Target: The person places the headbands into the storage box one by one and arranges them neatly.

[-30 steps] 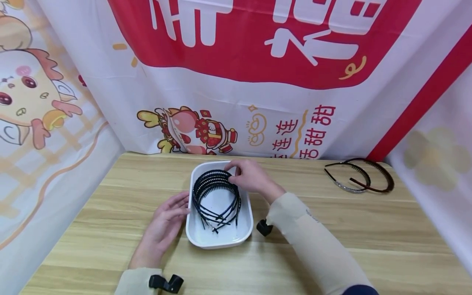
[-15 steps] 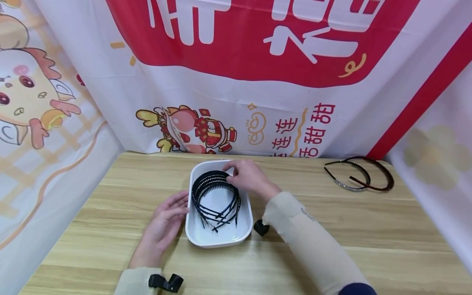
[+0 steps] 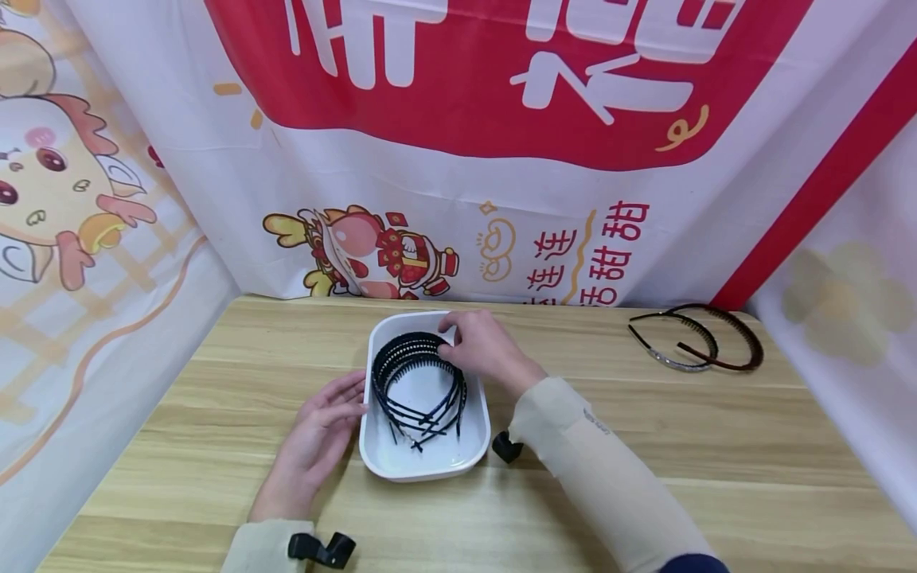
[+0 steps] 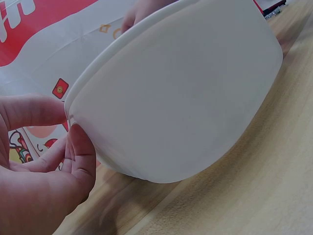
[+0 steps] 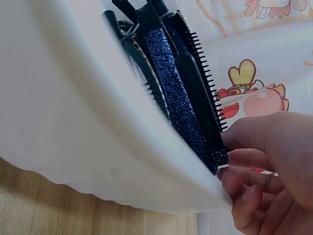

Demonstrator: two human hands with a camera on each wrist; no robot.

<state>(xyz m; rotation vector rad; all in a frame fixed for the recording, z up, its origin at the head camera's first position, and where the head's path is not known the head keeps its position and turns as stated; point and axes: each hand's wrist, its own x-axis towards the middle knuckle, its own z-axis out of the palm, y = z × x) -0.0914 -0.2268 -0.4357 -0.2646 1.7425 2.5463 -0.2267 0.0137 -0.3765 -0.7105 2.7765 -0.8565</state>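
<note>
A white plastic tub (image 3: 458,459) stands mid-table, with several black toothed headbands (image 3: 385,374) nested inside. In the right wrist view one headband (image 5: 171,78) has dark blue glitter. My right hand (image 3: 483,350) reaches over the tub's back right corner and pinches headbands at their curved top; how many it holds is hidden. Along the tub's left wall my left hand (image 3: 325,430) lies with relaxed fingers, and its thumb touches the wall. In the left wrist view, its fingertips (image 4: 83,142) rest against the tub's rim.
Two more headbands lie overlapping at the table's back right: a silvery one (image 3: 673,363) and a brown one (image 3: 755,342). A printed cloth (image 3: 501,207) hangs behind the wooden table (image 3: 630,446). Each wrist carries a small black mount (image 3: 322,549).
The right hand shifts very slightly at the headbands and keeps its grip. The left hand stays at the tub's side. The view drifts a little.
</note>
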